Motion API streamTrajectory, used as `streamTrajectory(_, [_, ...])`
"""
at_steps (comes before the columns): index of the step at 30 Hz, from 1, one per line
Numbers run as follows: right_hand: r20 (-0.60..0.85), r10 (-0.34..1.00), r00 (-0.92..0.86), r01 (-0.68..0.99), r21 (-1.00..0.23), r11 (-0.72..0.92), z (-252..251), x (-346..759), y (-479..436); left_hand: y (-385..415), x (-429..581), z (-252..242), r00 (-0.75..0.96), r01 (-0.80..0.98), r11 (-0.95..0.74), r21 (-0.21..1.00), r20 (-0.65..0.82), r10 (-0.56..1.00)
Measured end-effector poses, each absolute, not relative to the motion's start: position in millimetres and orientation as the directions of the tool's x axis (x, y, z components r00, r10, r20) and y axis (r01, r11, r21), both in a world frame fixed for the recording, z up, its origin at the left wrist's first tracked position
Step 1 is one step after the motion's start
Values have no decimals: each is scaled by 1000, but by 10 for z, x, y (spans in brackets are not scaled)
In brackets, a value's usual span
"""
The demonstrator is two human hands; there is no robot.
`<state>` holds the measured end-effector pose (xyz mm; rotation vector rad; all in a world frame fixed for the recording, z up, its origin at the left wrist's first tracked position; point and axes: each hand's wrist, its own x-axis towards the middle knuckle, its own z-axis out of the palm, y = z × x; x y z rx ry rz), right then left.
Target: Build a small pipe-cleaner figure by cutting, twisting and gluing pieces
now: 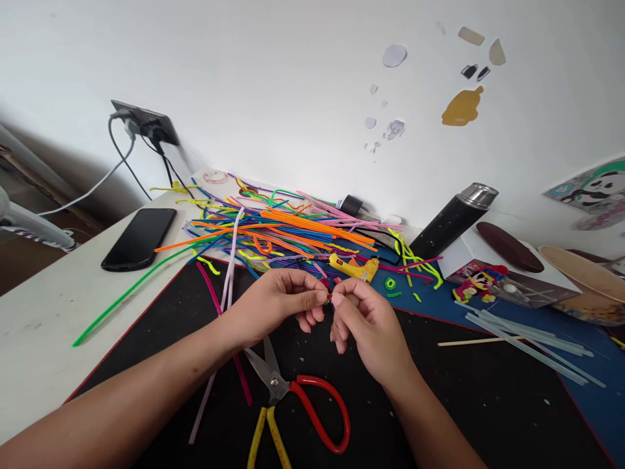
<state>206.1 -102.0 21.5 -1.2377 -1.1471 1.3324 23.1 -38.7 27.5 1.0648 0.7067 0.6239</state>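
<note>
Above the black mat, my left hand (pixel 288 296) and my right hand (pixel 364 319) meet fingertip to fingertip. Both pinch a small red-pink piece of pipe cleaner (pixel 330 296), mostly hidden by the fingers. Below them a pair of scissors (pixel 276 387) lies with its blades apart, one handle red and the other part yellow. Pale lilac pipe cleaners (pixel 230 277) and a magenta pipe cleaner (pixel 243 381) lie by my left wrist. Just beyond my fingers is a yellow glue gun (pixel 354 267).
A heap of coloured pipe cleaners (pixel 293 225) spreads along the wall. At left lies a phone (pixel 139 239); a black flask (pixel 454 218) leans at right. A small colourful figure (pixel 481 283), glue sticks (pixel 532 342) and a thin wooden stick (pixel 476 341) are further right.
</note>
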Motion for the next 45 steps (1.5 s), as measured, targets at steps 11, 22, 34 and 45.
streamTrajectory(11, [-113, 993, -23, -65, -991, -115, 241, 2044, -1024, -371, 222, 256, 636, -144, 419, 897, -240, 733])
streamTrajectory(22, [-114, 993, -37, -54, -992, -116, 248, 2051, -1020, -367, 222, 274, 614, -157, 399, 903, -227, 756])
streamTrajectory(34, [-106, 994, -23, -47, -993, -107, 252, 2087, -1012, -358, 218, 283, 600, -151, 394, 906, -233, 765])
streamTrajectory(45, [-111, 993, -34, 4, -994, -111, 275, 2056, -1021, -371, 234, 269, 613, -113, 389, 914, -244, 751])
